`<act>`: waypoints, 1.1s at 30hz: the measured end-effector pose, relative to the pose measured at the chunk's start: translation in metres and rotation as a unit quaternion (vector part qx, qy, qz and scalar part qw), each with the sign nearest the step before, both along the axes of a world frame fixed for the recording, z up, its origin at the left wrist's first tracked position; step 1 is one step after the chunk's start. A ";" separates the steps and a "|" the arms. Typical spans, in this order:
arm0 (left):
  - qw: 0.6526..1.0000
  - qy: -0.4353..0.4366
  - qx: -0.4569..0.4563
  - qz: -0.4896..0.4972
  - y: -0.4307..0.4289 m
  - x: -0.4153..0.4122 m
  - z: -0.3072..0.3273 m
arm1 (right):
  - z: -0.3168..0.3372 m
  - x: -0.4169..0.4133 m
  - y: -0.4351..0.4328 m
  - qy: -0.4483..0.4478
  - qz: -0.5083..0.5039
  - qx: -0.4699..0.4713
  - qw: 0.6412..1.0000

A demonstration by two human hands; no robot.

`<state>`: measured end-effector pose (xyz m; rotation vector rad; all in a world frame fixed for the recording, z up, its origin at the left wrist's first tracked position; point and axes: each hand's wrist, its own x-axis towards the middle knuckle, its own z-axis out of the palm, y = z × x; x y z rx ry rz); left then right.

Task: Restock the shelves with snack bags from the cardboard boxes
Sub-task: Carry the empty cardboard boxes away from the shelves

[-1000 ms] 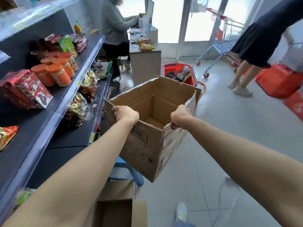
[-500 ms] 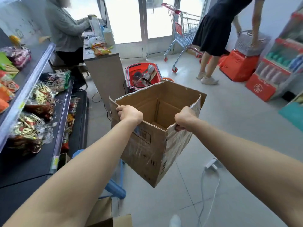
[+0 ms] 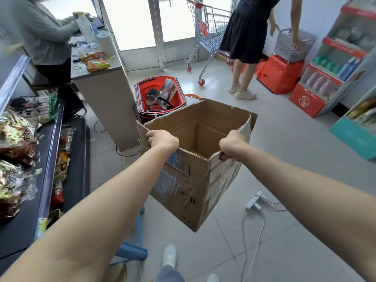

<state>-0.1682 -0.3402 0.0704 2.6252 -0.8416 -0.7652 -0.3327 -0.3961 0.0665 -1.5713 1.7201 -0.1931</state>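
I hold an open cardboard box (image 3: 189, 186) in the air in front of me, over the floor. Its inside looks empty as far as I can see. My left hand (image 3: 162, 139) grips the box's left top rim. My right hand (image 3: 232, 146) grips the right top rim. The dark shelves (image 3: 48, 159) run along my left, with snack bags (image 3: 14, 135) lying on the middle level and more bags on the lower one.
A counter (image 3: 105, 98) and a red basket (image 3: 160, 94) stand just beyond the box. A person stands by a shopping cart (image 3: 209, 35) and stacked baskets (image 3: 282, 74). A power strip with cable (image 3: 254, 202) lies on the floor at right. A blue stool (image 3: 132, 249) stands below my left arm.
I have turned to the right, away from the shelves, carrying the box with both hands. The shelves have slid to the left edge and the right-hand display rack has come into view.
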 end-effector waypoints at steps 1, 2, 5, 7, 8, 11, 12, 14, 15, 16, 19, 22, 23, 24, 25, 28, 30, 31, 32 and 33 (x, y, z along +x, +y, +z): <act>1.000 0.000 0.000 -0.012 -0.007 0.004 0.000 | 0.001 0.002 -0.004 0.000 -0.006 -0.002 1.000; 1.000 0.003 0.001 -0.022 -0.014 0.008 -0.001 | 0.002 0.005 -0.009 0.001 -0.013 -0.002 1.000; 0.999 0.010 0.004 -0.044 -0.036 0.029 -0.003 | 0.006 0.020 -0.021 -0.002 -0.037 -0.003 0.999; 0.997 0.012 0.009 -0.071 -0.050 0.049 -0.004 | 0.009 0.036 -0.030 -0.003 -0.052 -0.002 0.999; 0.996 0.013 0.010 -0.085 -0.058 0.060 -0.005 | 0.009 0.045 -0.034 -0.004 -0.060 -0.002 0.998; 0.994 0.013 0.009 -0.110 -0.079 0.089 -0.008 | 0.007 0.071 -0.047 -0.007 -0.088 -0.004 0.996; 0.993 0.011 0.007 -0.117 -0.086 0.096 -0.008 | 0.006 0.077 -0.050 -0.008 -0.098 -0.005 0.995; 0.992 0.006 -0.004 -0.129 -0.100 0.105 -0.009 | 0.002 0.087 -0.057 -0.011 -0.120 -0.003 0.993; 0.991 0.007 -0.008 -0.133 -0.107 0.108 -0.009 | 0.000 0.090 -0.060 -0.012 -0.130 0.000 0.991; 0.991 0.010 -0.013 -0.136 -0.114 0.109 -0.009 | 0.000 0.093 -0.063 -0.015 -0.140 0.005 0.990; 0.989 0.019 -0.021 -0.148 -0.140 0.109 -0.012 | -0.003 0.093 -0.077 -0.031 -0.175 0.022 0.984; 0.987 0.039 -0.018 -0.155 -0.170 0.102 -0.020 | -0.011 0.086 -0.097 -0.044 -0.197 0.028 0.979; 0.986 0.047 -0.017 -0.158 -0.182 0.100 -0.024 | -0.015 0.082 -0.106 -0.048 -0.205 0.028 0.977; 0.985 0.056 -0.015 -0.162 -0.193 0.096 -0.028 | -0.019 0.078 -0.116 -0.048 -0.213 0.028 0.976; 0.984 0.064 -0.014 -0.165 -0.206 0.093 -0.033 | -0.023 0.073 -0.126 -0.047 -0.219 0.027 0.974; 0.982 0.088 -0.014 -0.169 -0.242 0.083 -0.042 | -0.029 0.059 -0.156 -0.051 -0.235 0.023 0.970; 0.980 0.087 -0.008 -0.177 -0.267 0.075 -0.047 | -0.031 0.048 -0.177 -0.057 -0.250 0.026 0.966; 0.980 0.086 -0.008 -0.180 -0.279 0.071 -0.049 | -0.033 0.044 -0.188 -0.057 -0.254 0.025 0.965; 0.979 0.085 -0.008 -0.184 -0.290 0.067 -0.050 | -0.034 0.040 -0.199 -0.057 -0.257 0.024 0.964; 0.979 0.081 -0.011 -0.186 -0.301 0.063 -0.052 | -0.036 0.036 -0.211 -0.059 -0.261 0.023 0.963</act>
